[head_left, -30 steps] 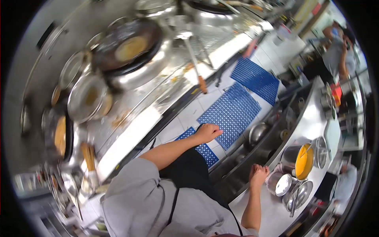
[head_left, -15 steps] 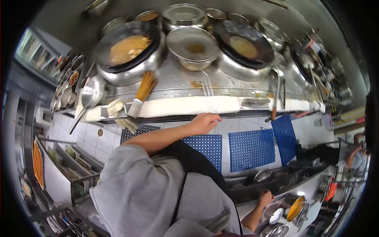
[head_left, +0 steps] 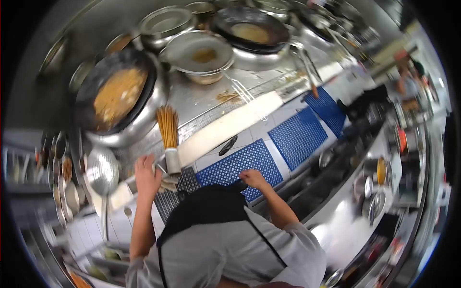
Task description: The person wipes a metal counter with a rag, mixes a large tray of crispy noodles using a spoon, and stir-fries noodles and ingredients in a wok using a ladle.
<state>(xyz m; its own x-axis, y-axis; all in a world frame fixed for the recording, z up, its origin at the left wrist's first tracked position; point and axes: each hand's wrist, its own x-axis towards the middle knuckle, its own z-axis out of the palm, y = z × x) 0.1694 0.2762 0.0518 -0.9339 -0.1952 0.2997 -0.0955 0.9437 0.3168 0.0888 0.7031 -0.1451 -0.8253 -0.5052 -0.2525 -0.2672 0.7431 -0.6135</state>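
Observation:
My left hand [head_left: 148,176] is over the front edge of the stove, its fingers bent down on a pale cloth [head_left: 168,183] that it mostly hides. Just right of it stands a bamboo brush [head_left: 167,129] with a metal-bound handle. A large perforated skimmer [head_left: 103,171] lies to its left, handle toward me. Above is a wok [head_left: 118,98] of orange-brown food with pale pieces. My right hand [head_left: 252,178] is closed in front of my black apron, above a blue mat; its inner side is hidden, and a dark bit shows beside it.
A strainer [head_left: 199,52] rests on a pot at the middle of the stove, with another wok [head_left: 249,33] behind. Blue mats [head_left: 297,137] cover the floor. On the right counter [head_left: 343,235] are a pot of yellow liquid [head_left: 381,171] and bowls. A person [head_left: 408,84] is far right.
The view has swung left, then tilted. My left hand has moved from in front of my body to the cloth at the stove edge. My right hand has come from the right counter toward my apron.

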